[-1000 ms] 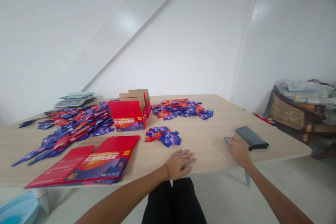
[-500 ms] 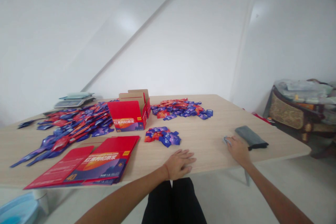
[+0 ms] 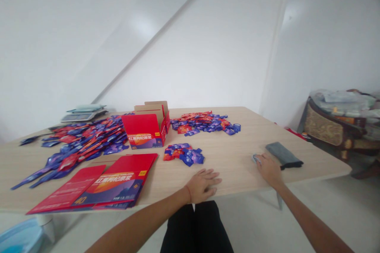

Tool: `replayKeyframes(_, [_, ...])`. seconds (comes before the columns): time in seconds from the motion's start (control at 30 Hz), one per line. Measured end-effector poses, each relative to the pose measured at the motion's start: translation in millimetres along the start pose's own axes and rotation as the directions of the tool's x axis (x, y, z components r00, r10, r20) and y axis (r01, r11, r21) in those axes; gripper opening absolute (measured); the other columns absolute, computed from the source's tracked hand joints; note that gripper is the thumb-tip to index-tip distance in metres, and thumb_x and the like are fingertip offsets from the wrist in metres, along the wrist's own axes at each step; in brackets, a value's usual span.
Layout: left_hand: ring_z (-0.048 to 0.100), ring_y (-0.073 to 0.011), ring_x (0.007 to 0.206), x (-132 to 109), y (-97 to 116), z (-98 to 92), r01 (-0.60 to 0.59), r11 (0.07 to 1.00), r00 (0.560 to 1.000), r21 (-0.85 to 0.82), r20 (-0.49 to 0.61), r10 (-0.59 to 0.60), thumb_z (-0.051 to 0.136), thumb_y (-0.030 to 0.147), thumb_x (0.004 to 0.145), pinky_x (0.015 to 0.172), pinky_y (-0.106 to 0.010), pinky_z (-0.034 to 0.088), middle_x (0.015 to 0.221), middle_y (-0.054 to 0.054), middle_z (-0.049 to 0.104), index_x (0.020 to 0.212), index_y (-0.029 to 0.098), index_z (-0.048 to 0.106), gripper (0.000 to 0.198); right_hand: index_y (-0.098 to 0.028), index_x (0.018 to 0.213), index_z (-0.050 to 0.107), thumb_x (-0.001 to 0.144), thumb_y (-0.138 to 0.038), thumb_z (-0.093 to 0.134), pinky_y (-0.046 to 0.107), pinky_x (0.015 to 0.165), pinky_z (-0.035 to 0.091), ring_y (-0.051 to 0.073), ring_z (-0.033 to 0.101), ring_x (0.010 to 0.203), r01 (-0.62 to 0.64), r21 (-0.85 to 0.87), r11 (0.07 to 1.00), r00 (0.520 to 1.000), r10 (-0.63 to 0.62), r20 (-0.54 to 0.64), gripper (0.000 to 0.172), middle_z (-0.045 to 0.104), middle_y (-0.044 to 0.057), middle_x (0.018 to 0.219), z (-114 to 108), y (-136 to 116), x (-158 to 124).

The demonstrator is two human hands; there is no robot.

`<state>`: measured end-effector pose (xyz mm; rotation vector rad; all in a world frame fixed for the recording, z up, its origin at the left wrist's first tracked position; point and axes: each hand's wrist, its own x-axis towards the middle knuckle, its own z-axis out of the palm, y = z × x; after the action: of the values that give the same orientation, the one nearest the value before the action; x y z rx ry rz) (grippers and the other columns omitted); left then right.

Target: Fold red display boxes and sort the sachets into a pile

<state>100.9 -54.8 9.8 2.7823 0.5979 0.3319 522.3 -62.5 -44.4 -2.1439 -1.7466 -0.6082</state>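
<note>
My left hand (image 3: 204, 185) lies flat at the table's front edge, fingers spread, holding nothing. Just beyond it is a small heap of red and purple sachets (image 3: 184, 154). My right hand (image 3: 268, 169) rests on the table with its fingers closed on a small whitish object (image 3: 255, 158); most of it is hidden, so I cannot tell its kind. Right beside that hand lies a folded grey cloth (image 3: 283, 155) with a black edge. To the left of my left hand, flat red printed cartons (image 3: 115, 182) lie stacked.
Open red boxes (image 3: 145, 131) stand in the middle of the table (image 3: 231, 154). Sachets form a large pile (image 3: 92, 138) at left and another pile (image 3: 204, 121) behind. A scale (image 3: 83, 114) sits back left; a blue basin (image 3: 22, 237) is below. At right stands a loaded chair (image 3: 329, 122).
</note>
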Motion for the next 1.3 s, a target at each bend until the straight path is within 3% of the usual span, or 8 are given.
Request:
replayKeyframes(0.6, [0.034, -0.0299, 0.153, -2.4, -0.7, 3.1, -0.034, 0.997, 0.999, 0.069, -0.03, 0.037, 0.048, 0.043, 0.101, 0.122, -0.053, 0.029, 0.165, -0.003, 0.04, 0.154, 0.033, 0.046, 0.053, -0.021, 0.121, 0.07, 0.1, -0.026, 0.044, 0.031, 0.077, 0.043, 0.022, 0.065, 0.091, 0.01, -0.004, 1.0, 1.0, -0.01, -0.002, 0.034, 0.069, 0.009, 0.111, 3.5, 3.1, -1.1])
replayKeyframes(0.73, [0.047, -0.032, 0.144, 2.5, 4.0, 0.7, -0.078, 0.977, 0.994, 0.199, -0.057, 0.091, 0.05, 0.044, 0.101, 0.116, -0.051, 0.039, 0.157, -0.005, 0.051, 0.149, 0.03, 0.051, 0.05, -0.021, 0.119, 0.071, 0.098, -0.025, 0.045, 0.03, 0.077, 0.045, 0.02, 0.064, 0.087, 0.026, 0.017, 1.0, 1.0, -0.026, -0.014, 0.034, 0.07, 0.009, 0.109, 3.7, 4.0, -0.4])
replayKeyframes(0.83, [0.061, -0.03, 0.126, 23.7, -1.7, -16.2, -0.151, 0.943, 0.987, 0.296, -0.001, 0.158, 0.049, 0.045, 0.102, 0.105, -0.045, 0.048, 0.137, -0.01, 0.066, 0.138, 0.025, 0.06, 0.043, -0.022, 0.119, 0.072, 0.097, -0.025, 0.044, 0.03, 0.077, 0.047, 0.02, 0.065, 0.089, 0.026, 0.027, 0.999, 0.999, -0.025, -0.04, 0.035, 0.07, 0.009, 0.11, 6.0, 5.2, -0.6])
replayKeyframes(0.93, [0.064, -0.0271, 0.115, 57.8, -27.4, -50.6, -0.076, 0.921, 0.997, 0.383, 0.0, 0.083, 0.045, 0.039, 0.104, 0.099, -0.041, 0.051, 0.126, -0.012, 0.069, 0.134, 0.023, 0.061, 0.037, -0.022, 0.12, 0.072, 0.098, -0.026, 0.042, 0.03, 0.077, 0.049, 0.021, 0.067, 0.093, 0.04, 0.037, 0.998, 0.997, -0.037, -0.07, 0.037, 0.07, 0.009, 0.111, 10.8, 7.5, -2.0])
replayKeyframes(1.0, [0.063, -0.0268, 0.117, 81.4, -57.7, -78.1, 0.124, 0.89, 0.992, 0.439, -0.055, -0.111, 0.046, 0.037, 0.104, 0.099, -0.041, 0.05, 0.127, -0.01, 0.068, 0.134, 0.026, 0.06, 0.035, -0.022, 0.12, 0.072, 0.099, -0.028, 0.039, 0.032, 0.079, 0.051, 0.022, 0.068, 0.094, 0.058, 0.043, 0.997, 0.994, -0.054, -0.09, 0.039, 0.07, 0.009, 0.111, 14.4, 9.4, -3.4])
replayKeyframes(1.03, [0.062, -0.026, 0.12, 91.9, -76.0, -91.2, 0.277, 0.848, 0.96, 0.452, -0.099, -0.261, 0.048, 0.033, 0.103, 0.101, -0.04, 0.05, 0.128, -0.009, 0.067, 0.133, 0.027, 0.061, 0.033, -0.022, 0.119, 0.072, 0.099, -0.029, 0.039, 0.033, 0.081, 0.052, 0.023, 0.068, 0.094, 0.067, 0.044, 0.997, 0.993, -0.062, -0.101, 0.039, 0.07, 0.01, 0.111, 16.0, 10.3, -4.1])
replayKeyframes(1.13, [0.063, -0.0302, 0.118, 116.0, -136.4, -120.9, 0.483, 0.747, 0.872, 0.457, -0.171, -0.459, 0.054, 0.024, 0.101, 0.099, -0.045, 0.052, 0.128, -0.016, 0.066, 0.128, 0.017, 0.064, 0.03, -0.022, 0.117, 0.073, 0.098, -0.031, 0.039, 0.036, 0.083, 0.053, 0.024, 0.068, 0.097, 0.077, 0.053, 0.996, 0.989, -0.07, -0.129, 0.04, 0.071, 0.01, 0.113, 19.1, 12.1, -6.0])
replayKeyframes(1.3, [0.066, -0.0258, 0.112, 142.6, -216.7, -131.5, 0.65, 0.626, 0.745, 0.431, -0.2, -0.636, 0.062, 0.037, 0.102, 0.098, -0.048, 0.055, 0.126, -0.012, 0.066, 0.127, 0.014, 0.063, 0.034, -0.023, 0.119, 0.072, 0.1, -0.035, 0.037, 0.036, 0.079, 0.055, 0.024, 0.069, 0.097, 0.066, 0.059, 0.996, 0.991, -0.059, -0.119, 0.041, 0.071, 0.009, 0.118, 19.9, 13.0, -8.4])
